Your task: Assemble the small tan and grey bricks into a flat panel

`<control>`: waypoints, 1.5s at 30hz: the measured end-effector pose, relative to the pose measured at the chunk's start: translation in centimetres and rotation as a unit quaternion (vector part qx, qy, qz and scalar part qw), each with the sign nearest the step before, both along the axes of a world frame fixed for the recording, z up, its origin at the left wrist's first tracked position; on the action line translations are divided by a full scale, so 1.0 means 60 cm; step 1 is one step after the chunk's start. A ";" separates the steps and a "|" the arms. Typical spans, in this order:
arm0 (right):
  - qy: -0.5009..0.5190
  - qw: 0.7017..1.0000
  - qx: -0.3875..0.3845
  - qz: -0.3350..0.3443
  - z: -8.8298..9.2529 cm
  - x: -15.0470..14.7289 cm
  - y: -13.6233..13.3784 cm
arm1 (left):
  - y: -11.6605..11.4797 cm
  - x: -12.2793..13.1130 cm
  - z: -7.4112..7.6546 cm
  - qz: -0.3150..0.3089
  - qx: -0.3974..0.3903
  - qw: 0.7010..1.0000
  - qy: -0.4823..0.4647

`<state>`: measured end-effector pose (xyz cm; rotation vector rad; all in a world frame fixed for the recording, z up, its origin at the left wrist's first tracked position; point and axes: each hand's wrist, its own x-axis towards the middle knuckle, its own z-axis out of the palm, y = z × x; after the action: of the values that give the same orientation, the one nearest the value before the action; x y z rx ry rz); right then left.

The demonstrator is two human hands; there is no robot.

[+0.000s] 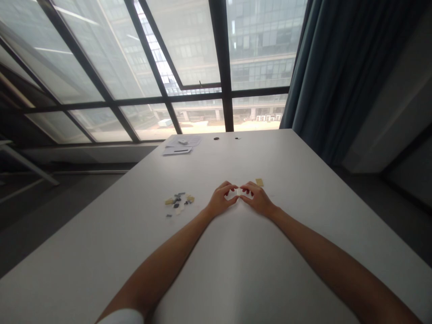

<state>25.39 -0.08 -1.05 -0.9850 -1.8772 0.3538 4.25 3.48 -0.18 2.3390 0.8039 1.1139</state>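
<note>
Over the middle of the white table [216, 252], my left hand [222, 199] and my right hand [258, 198] meet fingertip to fingertip. Between their thumbs and fingers sits a small white piece [239, 192], pale against the tabletop, with its shape hard to make out. Both hands are closed on it from opposite sides. Just beyond my right hand lies a flat yellow piece [259, 182]. To the left of my left hand, a loose pile of small grey, black, yellow and white pieces [177, 200] is spread out.
Papers [177, 150] with a dark pen-like item and a small white object lie at the table's far left. Two round dark holes [216, 138] are near the far edge. Windows stand behind the table, and a blue curtain [324, 81] hangs at the right.
</note>
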 end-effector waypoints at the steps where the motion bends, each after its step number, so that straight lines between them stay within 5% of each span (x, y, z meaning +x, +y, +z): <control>1: 0.005 1.000 -0.001 0.001 0.000 0.000 0.000 | 0.000 0.000 0.001 -0.002 -0.001 1.000 -0.002; 5: 0.031 0.999 -0.009 -0.002 0.009 -0.005 0.000 | 0.001 -0.001 0.001 -0.005 -0.012 1.000 -0.018; 9: 0.112 0.990 -0.045 -0.079 0.040 0.001 0.008 | 0.005 -0.002 0.000 -0.002 -0.019 1.000 -0.022; 15: 0.198 0.964 -0.062 -0.169 0.079 0.083 0.050 | 0.006 -0.002 -0.002 0.007 -0.010 1.000 -0.005; 24: 0.037 0.957 -0.112 -0.264 0.010 0.205 0.085 | 0.009 0.002 -0.007 0.020 -0.028 0.997 0.065; 30: -0.061 0.954 -0.151 -0.253 -0.018 0.200 0.083 | 0.008 0.003 -0.009 0.028 -0.034 0.996 0.084; 45: -0.160 0.930 -0.194 -0.267 -0.014 0.181 0.075 | 0.008 0.005 -0.007 0.044 -0.041 0.991 0.120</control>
<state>36.26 4.40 -1.89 -1.8657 -1.7549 0.2476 4.53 3.98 -0.57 2.4180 1.0281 0.8247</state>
